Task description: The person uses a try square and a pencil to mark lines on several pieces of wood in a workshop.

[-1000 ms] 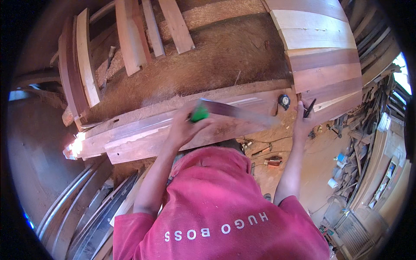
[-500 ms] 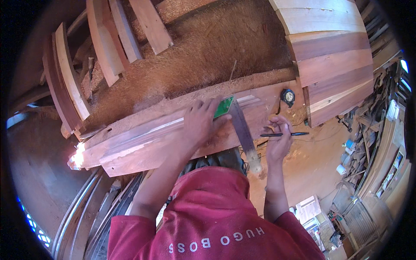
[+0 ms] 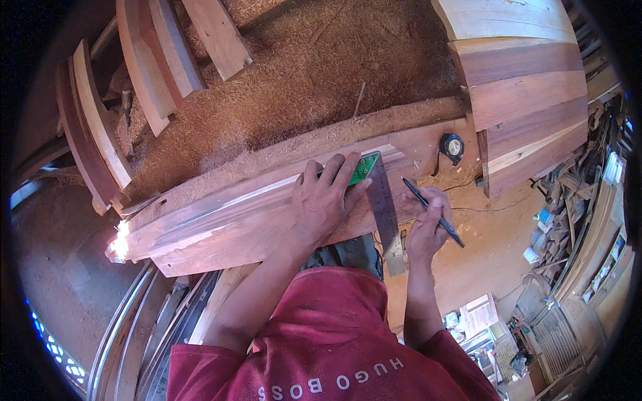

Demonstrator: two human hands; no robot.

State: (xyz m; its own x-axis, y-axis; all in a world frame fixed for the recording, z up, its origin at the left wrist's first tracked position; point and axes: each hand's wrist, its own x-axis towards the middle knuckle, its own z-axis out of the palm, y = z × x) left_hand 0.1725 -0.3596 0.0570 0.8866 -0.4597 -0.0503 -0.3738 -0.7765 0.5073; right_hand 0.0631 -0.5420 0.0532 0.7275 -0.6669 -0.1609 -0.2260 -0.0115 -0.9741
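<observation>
My left hand [image 3: 326, 194] is closed on the green stock of a try square [image 3: 365, 168], holding it against a reddish-brown board [image 3: 221, 239]. The square's grey blade [image 3: 385, 210] runs across the board and past its near edge. To the right of the blade, my right hand [image 3: 430, 224] grips a black pen [image 3: 417, 193] between thumb and fingers. The pen slants, one end pointing up and left toward the blade but apart from it. Part of the stock is hidden under my left fingers.
A tape measure [image 3: 452, 148] lies on the wooden bench right of the square. Several planks [image 3: 528, 103] sit side by side at the far right, and more boards [image 3: 217, 37] lean at the far left. Wood shavings [image 3: 294, 80] cover the area beyond the bench.
The pen has turned from nearly level to slanting, one end raised toward the square. The view has shifted slightly. My left hand stays on the square's stock.
</observation>
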